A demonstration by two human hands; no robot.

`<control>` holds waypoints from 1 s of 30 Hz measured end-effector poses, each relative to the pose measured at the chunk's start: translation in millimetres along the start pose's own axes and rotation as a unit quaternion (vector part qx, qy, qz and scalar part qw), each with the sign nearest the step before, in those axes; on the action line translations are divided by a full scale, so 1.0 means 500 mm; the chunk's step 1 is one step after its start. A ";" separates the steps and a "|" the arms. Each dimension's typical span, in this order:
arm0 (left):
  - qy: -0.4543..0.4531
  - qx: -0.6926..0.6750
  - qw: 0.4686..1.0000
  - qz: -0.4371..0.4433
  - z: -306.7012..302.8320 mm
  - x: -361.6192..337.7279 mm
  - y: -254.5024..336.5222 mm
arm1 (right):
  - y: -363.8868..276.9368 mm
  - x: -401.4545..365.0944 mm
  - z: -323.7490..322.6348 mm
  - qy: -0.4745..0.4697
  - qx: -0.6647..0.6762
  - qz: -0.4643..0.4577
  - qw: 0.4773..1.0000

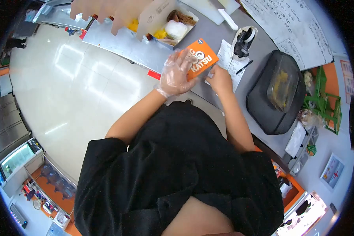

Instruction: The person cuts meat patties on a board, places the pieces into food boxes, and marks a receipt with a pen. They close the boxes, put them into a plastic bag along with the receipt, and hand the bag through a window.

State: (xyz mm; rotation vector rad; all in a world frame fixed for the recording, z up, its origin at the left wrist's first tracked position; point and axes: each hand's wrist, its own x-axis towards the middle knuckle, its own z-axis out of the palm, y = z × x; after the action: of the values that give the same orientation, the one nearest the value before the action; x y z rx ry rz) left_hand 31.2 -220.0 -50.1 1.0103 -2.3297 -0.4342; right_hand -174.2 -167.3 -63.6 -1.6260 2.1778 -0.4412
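Orange sleeve [203, 59], printed, flat on the grey counter [210, 29] near its front edge; by my judgement unfolded, not round anything yet. Black bag [263, 106], to the right, well apart. Meal box [177, 27], filled, lid open, just beyond the sleeve. My left hand [173, 74], gloved, fingers spread flat on the sleeve. My right hand [220, 78], bare, curled at its right edge; grip cannot be told. Tape dispenser [244, 41]. Pen [244, 67].
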 end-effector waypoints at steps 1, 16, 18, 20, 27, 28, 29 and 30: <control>0.015 -0.027 0.999 -0.008 -0.016 -0.007 -0.007 | -0.007 0.008 -0.016 -0.005 0.003 0.018 1.000; 0.263 -0.051 0.962 -0.057 -0.147 0.099 -0.237 | -0.202 0.313 0.058 -0.029 -0.088 -0.177 0.980; 0.162 -0.125 0.974 -0.095 -0.121 0.116 -0.253 | -0.193 0.321 0.048 0.022 -0.091 -0.208 0.974; 0.121 -0.092 0.987 -0.044 -0.123 0.119 -0.238 | -0.194 0.345 0.021 0.037 -0.069 -0.201 0.976; 0.052 0.034 0.998 -0.010 -0.056 0.056 -0.212 | -0.209 0.474 -0.051 0.183 0.014 -0.379 0.907; 0.059 0.046 0.997 -0.015 -0.052 0.050 -0.202 | -0.218 0.483 -0.045 0.196 -0.050 -0.457 0.866; 0.064 0.056 0.996 -0.031 -0.055 0.048 -0.189 | -0.233 0.456 -0.051 0.093 -0.163 -0.433 0.882; 0.068 0.026 0.995 -0.071 -0.048 0.040 -0.181 | -0.204 0.467 -0.027 0.059 -0.160 -0.409 0.896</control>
State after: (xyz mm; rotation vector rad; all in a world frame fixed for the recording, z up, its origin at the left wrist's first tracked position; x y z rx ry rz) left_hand 85.6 -296.7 -68.2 1.1972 -2.1671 -0.3504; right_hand -154.5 -419.9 -31.2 -2.7496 1.5854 -0.4164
